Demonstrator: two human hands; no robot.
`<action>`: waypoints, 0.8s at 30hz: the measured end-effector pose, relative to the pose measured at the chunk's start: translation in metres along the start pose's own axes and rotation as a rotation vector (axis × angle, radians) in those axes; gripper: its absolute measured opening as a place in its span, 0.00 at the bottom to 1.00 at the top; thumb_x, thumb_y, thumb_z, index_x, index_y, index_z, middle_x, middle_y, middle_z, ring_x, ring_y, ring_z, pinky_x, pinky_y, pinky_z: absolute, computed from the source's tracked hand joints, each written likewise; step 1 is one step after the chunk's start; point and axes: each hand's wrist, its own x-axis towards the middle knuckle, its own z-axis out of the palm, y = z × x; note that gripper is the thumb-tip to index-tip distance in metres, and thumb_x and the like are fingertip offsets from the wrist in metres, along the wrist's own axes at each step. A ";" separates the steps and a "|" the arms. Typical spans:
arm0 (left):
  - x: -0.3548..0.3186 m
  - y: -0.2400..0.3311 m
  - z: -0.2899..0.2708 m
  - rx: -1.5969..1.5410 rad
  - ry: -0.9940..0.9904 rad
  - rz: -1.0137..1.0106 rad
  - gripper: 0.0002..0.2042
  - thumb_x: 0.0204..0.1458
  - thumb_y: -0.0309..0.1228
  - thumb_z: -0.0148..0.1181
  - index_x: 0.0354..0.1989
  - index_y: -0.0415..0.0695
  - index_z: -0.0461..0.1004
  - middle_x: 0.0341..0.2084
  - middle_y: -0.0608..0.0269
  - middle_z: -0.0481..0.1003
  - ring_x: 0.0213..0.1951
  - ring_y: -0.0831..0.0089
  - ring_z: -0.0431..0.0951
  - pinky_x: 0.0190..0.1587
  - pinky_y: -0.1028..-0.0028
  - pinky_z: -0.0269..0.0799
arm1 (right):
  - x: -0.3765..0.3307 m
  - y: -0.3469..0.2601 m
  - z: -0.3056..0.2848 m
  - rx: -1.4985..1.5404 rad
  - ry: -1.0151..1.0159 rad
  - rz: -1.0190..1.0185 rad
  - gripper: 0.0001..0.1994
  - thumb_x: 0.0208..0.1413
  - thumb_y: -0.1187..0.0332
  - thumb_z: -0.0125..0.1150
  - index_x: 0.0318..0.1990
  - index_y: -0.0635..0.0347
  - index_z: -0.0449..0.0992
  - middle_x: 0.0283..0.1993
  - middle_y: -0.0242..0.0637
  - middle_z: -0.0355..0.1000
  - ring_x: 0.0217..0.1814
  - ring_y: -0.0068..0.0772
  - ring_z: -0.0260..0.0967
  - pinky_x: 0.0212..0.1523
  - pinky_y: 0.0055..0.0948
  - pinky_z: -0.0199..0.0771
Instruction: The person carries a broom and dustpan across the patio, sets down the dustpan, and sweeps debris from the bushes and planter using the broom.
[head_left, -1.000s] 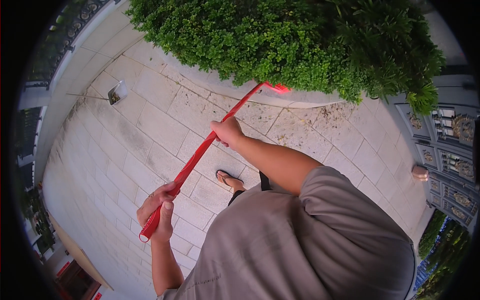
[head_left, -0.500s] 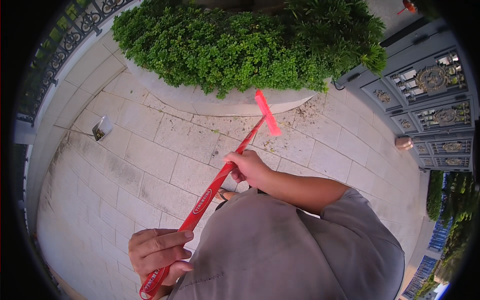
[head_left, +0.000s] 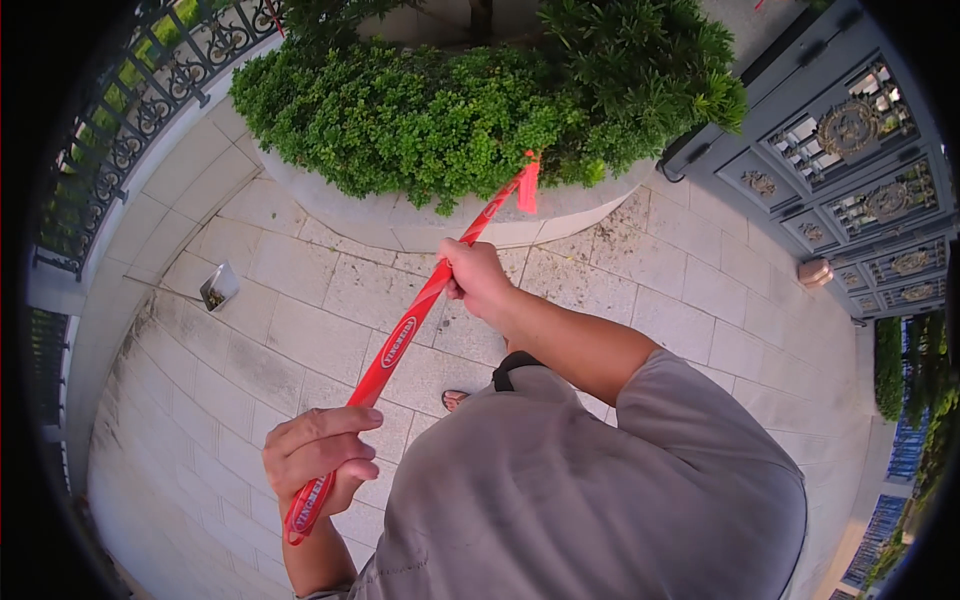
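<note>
A red broom (head_left: 397, 345) slants from lower left to upper centre. My left hand (head_left: 318, 448) is closed round the handle near its end. Farther up, my right hand (head_left: 477, 277) grips the handle with its fingers wrapped round it. The broom's pinkish-red head (head_left: 528, 188) is at the front of the planter, against the shrub's lower leaves; whether it touches the wall cannot be made out. On the paving below lie scattered dark bits of debris (head_left: 612, 232).
A curved stone planter (head_left: 400, 222) holds a dense green shrub (head_left: 440, 125). To the left, a small dustpan-like container (head_left: 220, 287) with debris in it stands on the tiles. A grey ornate gate (head_left: 800, 170) rises at the right, and a railing wall (head_left: 165, 195) curves along the left.
The broom head has moved up and away from the paving, toward the shrub. My right hand has gone forward and slightly left with the handle; my left hand has risen slightly.
</note>
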 end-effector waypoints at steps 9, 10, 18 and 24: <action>-0.086 0.055 -0.104 0.084 0.195 -0.207 0.23 0.65 0.45 0.55 0.20 0.43 0.65 0.29 0.50 0.80 0.23 0.65 0.82 0.26 0.74 0.78 | -0.073 0.040 0.088 0.005 -0.433 0.254 0.13 0.58 0.63 0.64 0.27 0.62 0.73 0.20 0.33 0.67 0.15 0.25 0.63 0.16 0.30 0.61; -0.087 0.059 -0.113 0.023 0.188 -0.168 0.22 0.64 0.45 0.55 0.20 0.45 0.65 0.28 0.52 0.81 0.22 0.67 0.82 0.25 0.76 0.76 | -0.081 0.035 0.081 -0.003 -0.474 0.270 0.14 0.59 0.61 0.66 0.29 0.62 0.74 0.20 0.33 0.68 0.15 0.25 0.63 0.16 0.30 0.62; 0.021 -0.020 -0.020 -0.417 -0.040 0.061 0.22 0.62 0.43 0.62 0.17 0.46 0.70 0.26 0.52 0.83 0.22 0.69 0.84 0.21 0.79 0.74 | -0.084 -0.032 -0.073 0.064 -0.096 0.165 0.13 0.59 0.59 0.67 0.30 0.58 0.75 0.24 0.33 0.72 0.17 0.25 0.66 0.18 0.29 0.65; 0.066 -0.086 0.103 -0.704 -0.132 -0.145 0.08 0.59 0.28 0.65 0.34 0.34 0.79 0.41 0.45 0.82 0.43 0.56 0.85 0.47 0.62 0.81 | 0.012 -0.069 -0.178 0.084 0.305 -0.079 0.09 0.55 0.66 0.62 0.27 0.58 0.72 0.19 0.34 0.66 0.15 0.26 0.61 0.16 0.28 0.60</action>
